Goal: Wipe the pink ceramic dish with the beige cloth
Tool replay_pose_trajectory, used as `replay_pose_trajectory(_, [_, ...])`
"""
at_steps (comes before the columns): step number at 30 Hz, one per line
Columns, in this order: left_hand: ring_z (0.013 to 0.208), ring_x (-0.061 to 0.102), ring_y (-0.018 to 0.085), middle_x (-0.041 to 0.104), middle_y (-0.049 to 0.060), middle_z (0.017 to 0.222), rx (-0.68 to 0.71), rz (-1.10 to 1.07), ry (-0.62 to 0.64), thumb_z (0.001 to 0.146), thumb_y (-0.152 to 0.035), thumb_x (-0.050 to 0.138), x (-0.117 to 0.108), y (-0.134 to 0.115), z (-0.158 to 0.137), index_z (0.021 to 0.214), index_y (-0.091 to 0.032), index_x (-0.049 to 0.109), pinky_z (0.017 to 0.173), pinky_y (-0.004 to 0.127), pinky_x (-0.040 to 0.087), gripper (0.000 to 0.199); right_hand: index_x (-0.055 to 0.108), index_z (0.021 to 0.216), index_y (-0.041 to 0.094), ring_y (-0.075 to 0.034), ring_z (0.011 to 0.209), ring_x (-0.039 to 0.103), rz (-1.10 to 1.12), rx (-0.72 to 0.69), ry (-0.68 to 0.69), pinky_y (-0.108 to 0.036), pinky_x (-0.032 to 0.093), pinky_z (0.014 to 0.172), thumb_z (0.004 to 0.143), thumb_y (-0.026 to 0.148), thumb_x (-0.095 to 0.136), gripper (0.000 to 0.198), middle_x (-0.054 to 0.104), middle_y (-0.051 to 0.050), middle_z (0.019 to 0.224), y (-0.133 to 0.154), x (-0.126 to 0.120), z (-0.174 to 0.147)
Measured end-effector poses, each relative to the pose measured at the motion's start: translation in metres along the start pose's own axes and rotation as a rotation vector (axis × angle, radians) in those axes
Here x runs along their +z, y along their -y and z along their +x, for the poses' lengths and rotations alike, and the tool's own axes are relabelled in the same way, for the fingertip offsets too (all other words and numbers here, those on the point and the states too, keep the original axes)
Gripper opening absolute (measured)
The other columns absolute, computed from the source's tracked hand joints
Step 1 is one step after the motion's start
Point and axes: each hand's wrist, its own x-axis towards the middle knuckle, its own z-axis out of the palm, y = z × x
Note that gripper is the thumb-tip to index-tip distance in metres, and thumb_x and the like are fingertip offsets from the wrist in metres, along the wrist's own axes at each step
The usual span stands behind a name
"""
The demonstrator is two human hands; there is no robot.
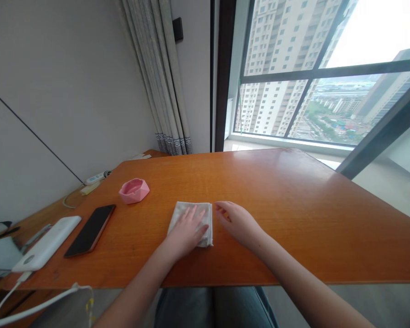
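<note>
A folded pale grey cloth (pixel 181 210) lies on the wooden table (pixel 246 177) in front of me. Flat on top of it rests my left hand (pixel 188 230), its fingers spread and the palm down. My right hand (pixel 237 223) is just off the cloth's right edge, close to the table top. Its fingers are loosely bent with a gap between them, and I see nothing held in them. The cloth looks square, with several layers showing along its right side.
To the left are a pink faceted ashtray (pixel 134 190), a black phone (pixel 90 230) and a white power bank (pixel 48 241) with a white cable (pixel 12 291) plugged in. A power strip (pixel 96 177) lies near the wall. Beyond the table are a curtain (pixel 160 77) and a window (pixel 304 77).
</note>
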Motion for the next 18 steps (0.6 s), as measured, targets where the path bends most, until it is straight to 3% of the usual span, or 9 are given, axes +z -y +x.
replay_pose_trajectory(3, [0.140,0.026,0.030,0.036,0.009,0.149,-0.101,0.167,0.024,0.087,-0.055,0.040,-0.012,0.045,-0.026,0.136,-0.029,0.046,0.112,0.054,0.018,0.056,0.062,0.110,0.017,-0.019,0.090,0.063,-0.041,0.033,0.003,-0.029,0.046,0.079,0.088,0.026,0.042,0.030,0.068,-0.008,0.103,-0.020,-0.008,0.002])
replay_pose_trajectory(5, [0.140,0.025,0.029,0.037,0.010,0.148,-0.251,0.250,-0.008,0.088,-0.051,0.037,-0.027,0.078,-0.042,0.137,-0.026,0.045,0.113,0.054,0.016,0.055,0.062,0.109,0.018,-0.019,0.091,0.063,-0.073,0.036,0.004,-0.029,0.046,0.080,0.087,0.026,0.043,0.030,0.068,-0.008,0.103,-0.030,-0.009,0.004])
replay_pose_trajectory(7, [0.139,0.027,0.030,0.035,0.012,0.149,-0.398,0.303,-0.024,0.085,-0.047,0.040,-0.044,0.109,-0.054,0.135,-0.022,0.046,0.112,0.053,0.017,0.057,0.062,0.109,0.018,-0.020,0.092,0.063,-0.106,0.039,0.007,-0.029,0.045,0.082,0.086,0.026,0.044,0.030,0.068,-0.007,0.104,-0.036,-0.008,0.005])
replay_pose_trajectory(10, [0.137,0.031,0.029,0.037,0.012,0.147,-0.446,0.323,-0.074,0.081,-0.044,0.042,-0.064,0.144,-0.066,0.131,-0.019,0.048,0.111,0.047,0.021,0.056,0.063,0.108,0.018,-0.020,0.091,0.064,-0.143,0.044,0.052,-0.029,0.045,0.081,0.086,0.025,0.044,0.030,0.068,-0.008,0.102,-0.040,-0.005,0.007])
replay_pose_trajectory(14, [0.135,0.035,0.027,0.042,0.011,0.144,-0.414,0.303,-0.105,0.079,-0.044,0.044,-0.073,0.167,-0.068,0.127,-0.018,0.049,0.110,0.041,0.025,0.055,0.066,0.099,0.017,-0.020,0.091,0.062,-0.232,-0.072,0.168,-0.029,0.044,0.080,0.086,0.023,0.045,0.025,0.067,-0.009,0.096,-0.043,0.000,0.011])
replay_pose_trajectory(18, [0.127,0.044,0.028,0.048,0.010,0.139,-0.397,0.255,-0.103,0.076,-0.046,0.048,-0.081,0.172,-0.061,0.121,-0.019,0.053,0.106,0.038,0.032,0.052,0.066,0.097,0.016,-0.021,0.096,0.060,-0.264,-0.132,0.176,-0.029,0.042,0.084,0.087,0.022,0.045,0.024,0.064,-0.009,0.098,-0.045,0.003,0.010])
